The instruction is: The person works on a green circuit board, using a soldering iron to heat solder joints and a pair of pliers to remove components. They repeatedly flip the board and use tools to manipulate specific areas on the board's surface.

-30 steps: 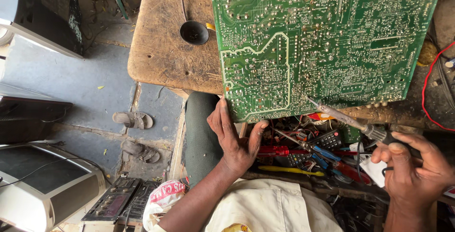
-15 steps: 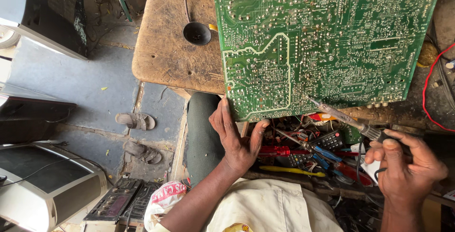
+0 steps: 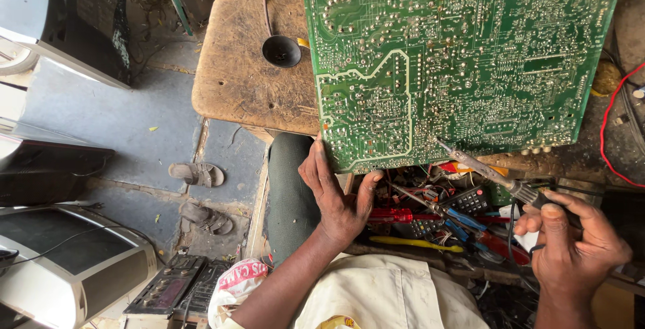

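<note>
A large green circuit board lies solder side up on a worn wooden bench. My left hand grips the board's near left corner, thumb on the bottom edge. My right hand holds a soldering iron by its handle. The iron's tip touches the board's surface close to the lower edge.
An open drawer under the bench holds screwdrivers, wires and a calculator. A small black funnel-shaped part lies on the bench. Sandals sit on the floor at left, beside grey television casings. A red wire runs at right.
The view has drifted slightly. My right hand has shifted a little left with the iron; its tip stays near the board's lower edge. My left hand keeps its grip.
</note>
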Demonstrator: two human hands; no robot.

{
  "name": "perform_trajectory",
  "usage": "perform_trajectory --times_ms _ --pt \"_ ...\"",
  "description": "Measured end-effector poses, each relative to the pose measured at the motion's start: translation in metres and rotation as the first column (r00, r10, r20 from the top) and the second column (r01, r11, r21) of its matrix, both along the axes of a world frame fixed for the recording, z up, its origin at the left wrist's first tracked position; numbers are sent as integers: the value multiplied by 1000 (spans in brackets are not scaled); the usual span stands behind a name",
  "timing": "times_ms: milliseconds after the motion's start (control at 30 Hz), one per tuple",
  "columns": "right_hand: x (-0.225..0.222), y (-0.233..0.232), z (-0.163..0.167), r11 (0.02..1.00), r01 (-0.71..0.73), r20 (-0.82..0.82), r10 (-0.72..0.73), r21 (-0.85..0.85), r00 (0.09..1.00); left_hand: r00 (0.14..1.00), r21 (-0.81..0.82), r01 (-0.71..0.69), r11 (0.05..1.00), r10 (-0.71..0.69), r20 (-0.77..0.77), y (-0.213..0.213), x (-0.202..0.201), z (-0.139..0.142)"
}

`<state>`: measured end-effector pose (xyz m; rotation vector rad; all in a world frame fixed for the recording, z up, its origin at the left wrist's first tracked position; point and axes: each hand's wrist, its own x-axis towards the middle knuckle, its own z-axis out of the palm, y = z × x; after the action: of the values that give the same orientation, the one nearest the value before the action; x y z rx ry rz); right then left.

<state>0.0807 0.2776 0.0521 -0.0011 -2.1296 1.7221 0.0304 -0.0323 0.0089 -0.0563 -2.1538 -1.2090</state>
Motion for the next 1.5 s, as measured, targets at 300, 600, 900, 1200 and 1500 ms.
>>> perform_trajectory --times_ms 300,600,900,1200,1500 --pt "-1 -6 12 1000 -5 25 5 0 1000 1000 -12 2 1000 -2 -18 0 0 -3" --pt "27 31 -1 987 159 -94 -161 -31 982 1000 -16 12 1000 -12 -25 -1 0 0" --pt "30 109 -57 924 351 -247 -308 155 919 1000 4 19 1000 -19 -10 -2 0 6" --pt "25 69 -38 911 25 -115 -79 -411 990 1000 -2 11 1000 -11 -27 -2 -3 8" --pt "-19 -5 21 969 19 -31 -28 -246 999 1000 1 12 1000 -12 -25 -4 -5 3"
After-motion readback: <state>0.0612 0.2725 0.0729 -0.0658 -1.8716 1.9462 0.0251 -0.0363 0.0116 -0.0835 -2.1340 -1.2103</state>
